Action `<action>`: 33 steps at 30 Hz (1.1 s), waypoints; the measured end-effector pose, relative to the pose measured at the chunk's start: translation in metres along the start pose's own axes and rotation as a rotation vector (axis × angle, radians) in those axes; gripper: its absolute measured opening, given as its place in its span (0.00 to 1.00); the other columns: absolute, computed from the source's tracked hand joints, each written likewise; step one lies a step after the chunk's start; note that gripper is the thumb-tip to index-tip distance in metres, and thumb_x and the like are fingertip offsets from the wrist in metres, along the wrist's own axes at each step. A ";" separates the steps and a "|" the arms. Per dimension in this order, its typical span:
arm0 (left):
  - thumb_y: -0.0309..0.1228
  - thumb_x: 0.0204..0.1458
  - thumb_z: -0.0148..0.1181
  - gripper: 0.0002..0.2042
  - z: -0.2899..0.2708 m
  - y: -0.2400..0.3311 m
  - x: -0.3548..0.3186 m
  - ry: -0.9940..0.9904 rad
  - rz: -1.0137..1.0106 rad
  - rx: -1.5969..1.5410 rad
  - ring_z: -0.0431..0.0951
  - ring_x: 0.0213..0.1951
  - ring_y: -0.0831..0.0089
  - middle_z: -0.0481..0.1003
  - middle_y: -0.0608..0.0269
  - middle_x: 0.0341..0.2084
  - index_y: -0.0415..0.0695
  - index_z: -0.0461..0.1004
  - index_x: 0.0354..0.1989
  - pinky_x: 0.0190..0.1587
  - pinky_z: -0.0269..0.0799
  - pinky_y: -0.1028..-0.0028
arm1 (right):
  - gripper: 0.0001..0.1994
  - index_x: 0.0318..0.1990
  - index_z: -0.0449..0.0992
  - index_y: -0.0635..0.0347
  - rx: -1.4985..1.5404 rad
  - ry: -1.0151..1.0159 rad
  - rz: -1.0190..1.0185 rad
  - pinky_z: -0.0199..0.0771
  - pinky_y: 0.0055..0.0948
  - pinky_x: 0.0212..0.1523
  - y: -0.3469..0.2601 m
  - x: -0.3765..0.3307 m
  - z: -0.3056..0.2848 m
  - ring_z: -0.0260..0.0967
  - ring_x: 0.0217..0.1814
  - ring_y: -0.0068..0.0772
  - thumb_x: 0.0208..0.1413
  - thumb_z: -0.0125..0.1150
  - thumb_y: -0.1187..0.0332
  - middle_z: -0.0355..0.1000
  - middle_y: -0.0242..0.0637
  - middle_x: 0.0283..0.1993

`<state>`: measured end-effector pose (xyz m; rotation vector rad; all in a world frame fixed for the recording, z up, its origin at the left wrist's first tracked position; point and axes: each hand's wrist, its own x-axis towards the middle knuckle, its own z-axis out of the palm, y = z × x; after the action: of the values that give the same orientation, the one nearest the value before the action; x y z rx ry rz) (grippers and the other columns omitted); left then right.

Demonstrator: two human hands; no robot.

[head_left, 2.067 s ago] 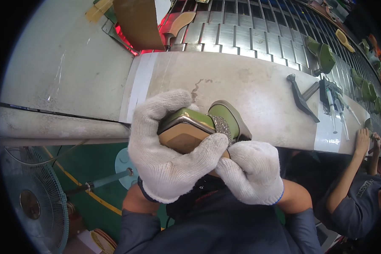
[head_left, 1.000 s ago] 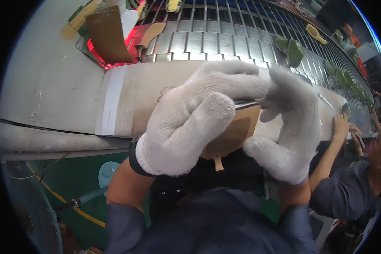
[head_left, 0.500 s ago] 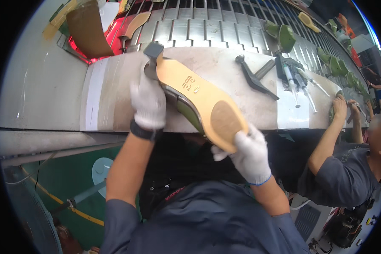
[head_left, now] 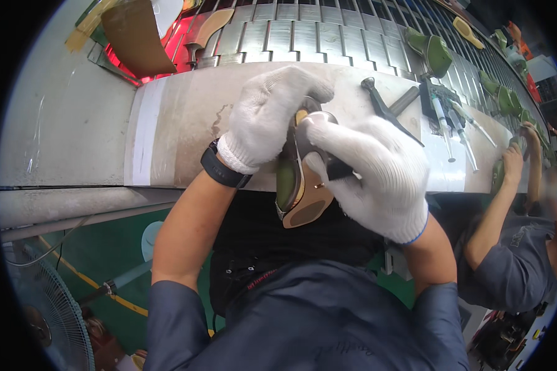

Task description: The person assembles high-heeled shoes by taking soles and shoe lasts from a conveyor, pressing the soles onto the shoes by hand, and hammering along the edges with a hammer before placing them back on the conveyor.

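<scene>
Both gloved hands on a green shoe, centre frame.
My left hand [head_left: 269, 114] and right hand [head_left: 371, 173] are closed around the shoe [head_left: 300, 185], tan sole showing.

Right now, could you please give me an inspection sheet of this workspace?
Surface: pale grey bench, stained near the middle, at the edge of a slatted metal conveyor.
Job's things: olive-green shoe with a tan sole, held on its side over the bench edge.
Clutter: dark hand tool, syringe-like applicators, green shoes on the conveyor.
Hands: left hand and right hand, both in white knit gloves, grip the shoe.
Cables: a thin cable under the bench at left.
Surroundings: floor fan, green floor, a co-worker at right.
</scene>
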<state>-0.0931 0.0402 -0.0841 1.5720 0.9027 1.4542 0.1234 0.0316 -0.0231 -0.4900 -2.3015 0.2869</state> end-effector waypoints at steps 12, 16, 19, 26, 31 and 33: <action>0.63 0.77 0.27 0.44 0.001 -0.015 0.000 0.022 -0.029 -0.031 0.85 0.45 0.69 0.86 0.53 0.43 0.33 0.85 0.49 0.54 0.81 0.68 | 0.31 0.59 0.81 0.59 -0.082 0.090 -0.076 0.80 0.37 0.35 0.024 -0.010 0.026 0.80 0.34 0.41 0.42 0.77 0.75 0.81 0.35 0.38; 0.63 0.77 0.28 0.45 0.002 -0.017 0.002 0.017 -0.046 -0.041 0.85 0.44 0.69 0.86 0.53 0.42 0.34 0.86 0.48 0.53 0.80 0.68 | 0.30 0.59 0.81 0.58 -0.085 0.081 -0.060 0.80 0.37 0.35 0.026 -0.009 0.026 0.79 0.34 0.42 0.42 0.77 0.74 0.81 0.35 0.38; 0.63 0.77 0.29 0.44 0.000 -0.020 0.001 0.009 -0.026 -0.043 0.85 0.43 0.69 0.86 0.53 0.41 0.34 0.86 0.48 0.52 0.80 0.68 | 0.30 0.58 0.81 0.58 -0.080 0.081 -0.052 0.80 0.37 0.35 0.026 -0.008 0.030 0.80 0.35 0.42 0.42 0.77 0.74 0.81 0.35 0.38; 0.59 0.77 0.42 0.36 -0.005 -0.020 0.001 -0.030 -0.030 -0.100 0.82 0.34 0.76 0.84 0.57 0.36 0.34 0.85 0.48 0.39 0.77 0.77 | 0.29 0.57 0.81 0.59 -0.058 0.087 -0.029 0.81 0.38 0.37 0.025 -0.005 0.033 0.80 0.35 0.42 0.41 0.77 0.74 0.80 0.36 0.37; 0.52 0.75 0.50 0.29 -0.008 -0.010 0.008 -0.058 -0.171 -0.079 0.77 0.33 0.82 0.82 0.63 0.33 0.33 0.84 0.48 0.36 0.71 0.79 | 0.21 0.49 0.83 0.62 -0.031 0.143 0.004 0.82 0.38 0.37 0.045 0.004 0.043 0.80 0.35 0.44 0.43 0.77 0.75 0.79 0.38 0.35; 0.34 0.70 0.57 0.16 -0.017 -0.003 0.013 0.009 -0.309 -0.132 0.75 0.31 0.85 0.83 0.63 0.35 0.32 0.84 0.46 0.33 0.69 0.80 | 0.14 0.44 0.83 0.66 0.228 0.171 0.331 0.83 0.33 0.38 0.049 0.009 0.043 0.82 0.35 0.38 0.50 0.78 0.73 0.81 0.42 0.35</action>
<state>-0.1084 0.0543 -0.0813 1.2673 0.9855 1.2740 0.0996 0.0769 -0.0641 -0.7472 -1.9863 0.6359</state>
